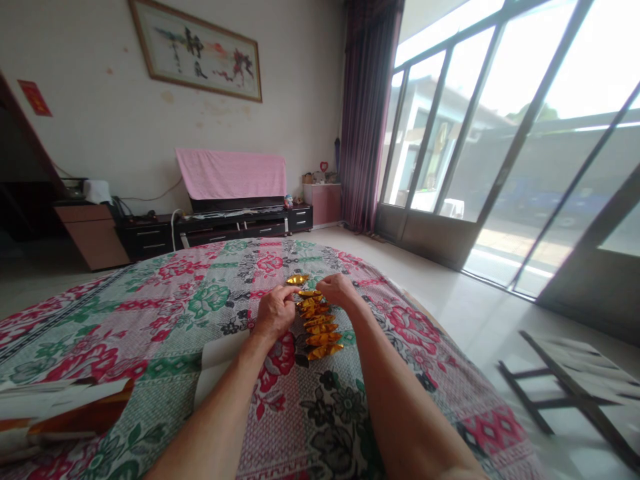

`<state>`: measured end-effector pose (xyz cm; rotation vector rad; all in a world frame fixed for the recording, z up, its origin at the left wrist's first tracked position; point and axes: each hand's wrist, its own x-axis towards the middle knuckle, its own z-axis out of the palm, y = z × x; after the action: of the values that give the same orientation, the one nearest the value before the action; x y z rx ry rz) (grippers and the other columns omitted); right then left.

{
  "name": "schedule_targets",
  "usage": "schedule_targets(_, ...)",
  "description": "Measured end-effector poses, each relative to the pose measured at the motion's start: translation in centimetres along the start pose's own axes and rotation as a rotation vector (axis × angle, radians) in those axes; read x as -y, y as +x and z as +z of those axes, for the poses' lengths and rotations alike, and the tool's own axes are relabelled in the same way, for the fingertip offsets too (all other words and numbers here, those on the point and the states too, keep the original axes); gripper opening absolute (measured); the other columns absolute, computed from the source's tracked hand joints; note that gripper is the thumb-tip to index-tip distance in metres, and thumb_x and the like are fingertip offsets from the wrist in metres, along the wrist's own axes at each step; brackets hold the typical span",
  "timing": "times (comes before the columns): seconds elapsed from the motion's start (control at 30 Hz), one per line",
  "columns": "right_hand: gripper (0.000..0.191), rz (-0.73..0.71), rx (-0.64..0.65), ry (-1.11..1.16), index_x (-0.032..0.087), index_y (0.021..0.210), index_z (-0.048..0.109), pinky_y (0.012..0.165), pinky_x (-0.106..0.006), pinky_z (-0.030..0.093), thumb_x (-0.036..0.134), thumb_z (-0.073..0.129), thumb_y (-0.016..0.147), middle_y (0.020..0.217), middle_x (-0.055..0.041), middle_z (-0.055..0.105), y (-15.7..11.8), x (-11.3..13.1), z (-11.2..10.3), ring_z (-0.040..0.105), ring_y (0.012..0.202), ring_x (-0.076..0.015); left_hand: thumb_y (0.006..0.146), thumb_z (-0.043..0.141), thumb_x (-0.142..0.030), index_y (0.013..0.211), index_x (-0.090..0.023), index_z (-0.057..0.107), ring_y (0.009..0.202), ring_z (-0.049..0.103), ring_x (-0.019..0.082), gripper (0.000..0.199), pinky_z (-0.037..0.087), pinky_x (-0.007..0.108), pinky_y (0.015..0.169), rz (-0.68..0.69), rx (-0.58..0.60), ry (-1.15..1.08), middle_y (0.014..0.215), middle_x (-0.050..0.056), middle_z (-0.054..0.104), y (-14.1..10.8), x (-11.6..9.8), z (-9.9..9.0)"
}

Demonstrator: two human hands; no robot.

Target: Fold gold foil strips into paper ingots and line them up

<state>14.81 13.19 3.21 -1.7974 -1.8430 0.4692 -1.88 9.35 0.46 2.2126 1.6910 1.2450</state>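
A folded gold foil piece (310, 294) is pinched by its two ends between the left hand (277, 310) and the right hand (336, 289) — both hands mostly closed, fingertips together. It sits at the far end of a row of gold foil pieces (321, 329), which runs toward the wearer between the forearms. Just beyond lies a separate gold piece (298, 280). All are over the floral tablecloth (200, 300); white paper (217, 353) lies partly under the left forearm — farther left, gold-and-white sheets (63, 413).
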Motion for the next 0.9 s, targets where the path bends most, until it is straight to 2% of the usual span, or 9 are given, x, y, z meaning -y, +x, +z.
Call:
schedule_targets(0.13, 0.027, -0.008, 0.027, 0.021, 0.015, 0.071, 0.071, 0.048, -0.016, 0.032, 0.028, 0.048, 0.069, 0.053, 0.0000, 0.056, 0.0, -0.1, 0.1, 0.051, 0.056, -0.0101, 0.066, 0.042, -0.002, 0.094, -0.018, 0.068, 0.076, 0.060, 0.014, 0.041, 0.049, 0.024, 0.076, 0.004, -0.044, -0.005, 0.084, 0.004, 0.066, 0.1, 0.5, 0.4)
schedule_targets(0.27, 0.027, -0.019, 0.038, 0.044, 0.017, 0.076, 0.073, 0.051, -0.016, 0.035, 0.027, 0.049, 0.069, 0.054, 0.0002, 0.059, 0.2, -0.3, 0.5, 0.054, 0.058, -0.0110, 0.063, 0.041, 0.000, 0.102, -0.018, 0.065, 0.078, 0.061, 0.013, 0.049, 0.050, 0.024, 0.079, 0.030, 0.022, -0.064, 0.102, 0.005, 0.066, 0.1, 0.7, 0.9)
schedule_targets(0.37, 0.027, -0.017, 0.039, 0.073, 0.020, 0.081, 0.074, 0.053, -0.015, 0.037, 0.023, 0.052, 0.066, 0.058, 0.0009, 0.062, 0.4, -0.4, 0.8, 0.056, 0.058, -0.0101, 0.061, 0.041, 0.001, 0.107, -0.017, 0.063, 0.082, 0.062, 0.014, 0.054, 0.050, 0.026, 0.082, 0.043, 0.063, -0.061, 0.108, 0.006, 0.064, 0.1, 0.5, 1.1)
schedule_targets(0.5, 0.029, 0.009, 0.055, 0.105, 0.021, 0.087, 0.073, 0.051, -0.014, 0.038, 0.018, 0.055, 0.063, 0.063, 0.0010, 0.065, 0.6, -0.4, 1.1, 0.056, 0.056, -0.0087, 0.063, 0.040, 0.000, 0.107, -0.016, 0.063, 0.080, 0.062, 0.014, 0.053, 0.051, 0.026, 0.080, 0.009, 0.063, -0.073, 0.105, 0.006, 0.065, 0.0, 0.4, 1.0)
schedule_targets(0.67, 0.030, -0.006, 0.056, 0.141, 0.021, 0.089, 0.072, 0.053, -0.015, 0.041, 0.017, 0.056, 0.065, 0.064, 0.0020, 0.066, 1.0, -0.6, 1.4, 0.058, 0.056, -0.0086, 0.064, 0.040, -0.001, 0.100, -0.017, 0.066, 0.079, 0.062, 0.013, 0.048, 0.050, 0.024, 0.079, -0.008, 0.051, -0.073, 0.093, 0.004, 0.068, 0.0, 0.4, 0.8)
schedule_targets(0.9, 0.032, -0.008, 0.067, 0.163, 0.021, 0.090, 0.072, 0.053, -0.015, 0.041, 0.017, 0.055, 0.062, 0.065, 0.0017, 0.066, 0.8, -0.6, 1.2, 0.058, 0.057, -0.0093, 0.065, 0.040, -0.002, 0.094, -0.018, 0.069, 0.085, 0.062, 0.014, 0.044, 0.049, 0.025, 0.084, 0.003, 0.068, -0.061, 0.092, 0.003, 0.069, 0.0, 0.3, 0.8)
